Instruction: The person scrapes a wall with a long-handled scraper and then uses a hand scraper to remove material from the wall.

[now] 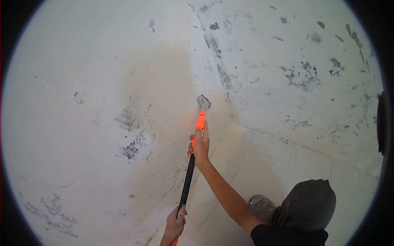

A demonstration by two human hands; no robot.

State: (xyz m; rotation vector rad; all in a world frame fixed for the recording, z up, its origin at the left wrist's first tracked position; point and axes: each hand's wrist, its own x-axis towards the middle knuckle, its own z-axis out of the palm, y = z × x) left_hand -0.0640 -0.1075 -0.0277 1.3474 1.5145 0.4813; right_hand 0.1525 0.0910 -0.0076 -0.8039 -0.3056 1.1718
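Observation:
A long-handled scraper point(188, 180) with orange and black grip sections slants up from the bottom edge. Its flat metal blade point(204, 101) is at the white wall near the inner corner; whether it touches cannot be told. My right hand point(200, 145) is wrapped around the orange section just below the blade, with the forefinger stretched along the handle. Lower down, my left hand point(175, 223) grips the handle near the bottom edge of the view. Part of the handle's lower end is hidden or out of view.
Whitish walls point(94, 172) with grey, worn patches meet in a corner point(217, 57). Below is a dusty tiled floor point(266, 164). My dark-clothed knee point(308, 205) and a dusty shoe point(262, 207) are at lower right. A dark object point(381, 123) shows at the right edge.

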